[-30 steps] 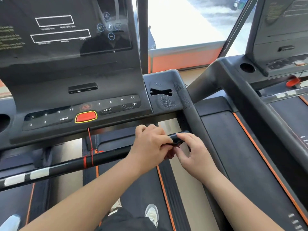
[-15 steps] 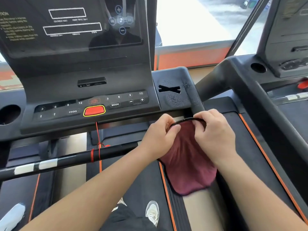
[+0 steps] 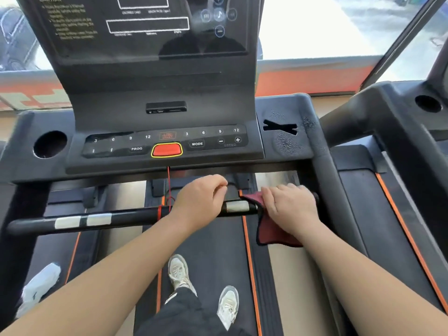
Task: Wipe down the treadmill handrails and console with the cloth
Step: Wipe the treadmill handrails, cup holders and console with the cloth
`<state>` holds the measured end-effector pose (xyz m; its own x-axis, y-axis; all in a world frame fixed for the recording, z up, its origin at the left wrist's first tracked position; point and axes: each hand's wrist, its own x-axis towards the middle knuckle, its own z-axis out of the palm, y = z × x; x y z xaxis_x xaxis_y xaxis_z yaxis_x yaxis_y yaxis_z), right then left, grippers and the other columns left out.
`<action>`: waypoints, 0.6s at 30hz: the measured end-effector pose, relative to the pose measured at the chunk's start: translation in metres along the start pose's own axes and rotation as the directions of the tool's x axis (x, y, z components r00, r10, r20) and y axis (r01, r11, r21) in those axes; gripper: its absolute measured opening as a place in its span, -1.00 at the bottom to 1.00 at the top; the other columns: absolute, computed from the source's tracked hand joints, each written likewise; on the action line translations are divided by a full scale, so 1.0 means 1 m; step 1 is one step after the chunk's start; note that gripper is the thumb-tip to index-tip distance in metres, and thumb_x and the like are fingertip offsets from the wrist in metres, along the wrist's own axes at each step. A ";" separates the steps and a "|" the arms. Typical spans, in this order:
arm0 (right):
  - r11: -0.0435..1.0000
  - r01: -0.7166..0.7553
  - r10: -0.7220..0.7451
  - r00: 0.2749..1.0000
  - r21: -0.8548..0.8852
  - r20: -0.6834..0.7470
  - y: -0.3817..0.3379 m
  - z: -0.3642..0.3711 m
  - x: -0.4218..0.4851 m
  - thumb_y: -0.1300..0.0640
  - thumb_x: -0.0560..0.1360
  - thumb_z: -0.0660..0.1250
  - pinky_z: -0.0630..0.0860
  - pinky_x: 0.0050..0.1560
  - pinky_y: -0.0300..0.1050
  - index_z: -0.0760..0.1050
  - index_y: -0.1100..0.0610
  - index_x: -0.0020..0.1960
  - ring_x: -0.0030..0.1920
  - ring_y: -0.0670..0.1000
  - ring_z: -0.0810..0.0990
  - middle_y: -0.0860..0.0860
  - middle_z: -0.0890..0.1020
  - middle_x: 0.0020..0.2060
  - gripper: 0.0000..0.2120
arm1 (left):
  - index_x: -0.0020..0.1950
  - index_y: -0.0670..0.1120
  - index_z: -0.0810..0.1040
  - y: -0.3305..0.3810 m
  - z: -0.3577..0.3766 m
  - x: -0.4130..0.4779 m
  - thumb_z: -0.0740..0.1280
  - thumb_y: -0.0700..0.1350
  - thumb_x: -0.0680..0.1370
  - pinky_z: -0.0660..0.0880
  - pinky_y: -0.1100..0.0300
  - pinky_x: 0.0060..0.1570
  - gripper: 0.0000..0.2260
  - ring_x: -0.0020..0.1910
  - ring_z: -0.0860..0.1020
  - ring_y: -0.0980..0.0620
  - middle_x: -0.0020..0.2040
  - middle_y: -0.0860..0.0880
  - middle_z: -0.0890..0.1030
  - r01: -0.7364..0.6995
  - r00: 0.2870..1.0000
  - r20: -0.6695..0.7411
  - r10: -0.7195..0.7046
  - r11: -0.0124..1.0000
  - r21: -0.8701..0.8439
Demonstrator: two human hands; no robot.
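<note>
A dark red cloth point(image 3: 269, 230) is draped over the right end of the black crossbar handrail point(image 3: 121, 218) and hangs below it. My right hand point(image 3: 289, 207) lies on top of the cloth with fingers spread, pressing it onto the bar. My left hand point(image 3: 200, 198) rests over the bar a little to the left, fingers loosely curled, holding nothing. Silver sensor patches point(image 3: 236, 206) show on the bar between my hands. The dark console point(image 3: 167, 93) rises behind the bar, with a button panel and a red stop button point(image 3: 166, 150).
A red safety cord point(image 3: 169, 187) hangs from the stop button to the bar. Cup holder point(image 3: 49, 144) sits left of the panel. The right side handrail point(image 3: 324, 180) runs back toward me. A second treadmill point(image 3: 400, 132) stands right. My shoes point(image 3: 179, 272) are on the belt.
The cloth was unfolded by both hands, then laid over the bar's right end. My left hand let go of it and my right hand now presses it down. The view shifted right and back.
</note>
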<state>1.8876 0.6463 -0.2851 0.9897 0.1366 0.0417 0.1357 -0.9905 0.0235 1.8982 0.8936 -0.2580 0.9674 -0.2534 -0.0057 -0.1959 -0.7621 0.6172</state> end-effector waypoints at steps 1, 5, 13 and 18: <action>1.000 -0.014 0.016 0.991 -0.022 0.131 0.001 -0.002 0.011 -0.09 0.68 0.05 0.45 -0.19 0.01 0.58 0.07 -0.11 -0.15 0.23 0.67 0.06 0.69 -0.23 -0.58 | 0.13 0.02 0.62 -0.008 -0.004 -0.003 0.28 -0.05 0.65 0.56 0.00 0.05 -0.86 0.06 0.61 -0.01 0.04 0.11 0.68 -0.013 1.000 -0.003 0.013 0.999 0.043; 0.989 0.044 -0.011 0.973 -0.141 0.229 -0.003 -0.005 0.023 0.04 0.64 0.07 0.32 -0.24 -0.09 0.52 0.04 0.01 -0.16 0.21 0.68 0.08 0.70 -0.19 -0.75 | 0.05 0.00 0.57 -0.042 -0.012 -0.017 0.09 0.05 0.66 0.54 -0.04 -0.09 -0.72 -0.04 0.57 -0.08 -0.09 0.05 0.62 -0.082 0.995 0.070 0.066 0.965 0.249; 0.973 0.230 -0.226 0.967 0.022 -0.120 -0.034 0.019 -0.003 -0.14 0.66 0.10 0.42 -0.18 0.09 0.52 0.06 -0.12 -0.22 0.21 0.52 0.04 0.57 -0.25 -0.63 | -0.17 -0.04 0.47 -0.060 0.000 -0.019 0.04 0.03 0.67 0.44 -0.04 -0.27 -0.67 -0.27 0.49 -0.13 -0.30 0.01 0.52 -0.121 0.990 -0.018 0.137 0.923 0.364; 0.996 0.055 -0.066 0.986 -0.073 -0.153 0.029 0.016 0.007 0.00 0.62 0.05 0.35 -0.34 0.03 0.48 0.10 -0.38 -0.40 0.24 0.51 0.07 0.54 -0.46 -0.52 | -0.16 -0.04 0.45 -0.068 0.006 -0.021 0.06 -0.01 0.70 0.44 -0.05 -0.28 -0.69 -0.27 0.46 -0.12 -0.29 0.01 0.49 -0.177 0.973 -0.075 0.221 0.907 0.381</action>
<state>1.8995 0.6180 -0.2996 0.9601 0.2027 0.1925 0.1866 -0.9775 0.0983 1.8898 0.9472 -0.3045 0.9095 -0.3701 0.1892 -0.4099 -0.8740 0.2609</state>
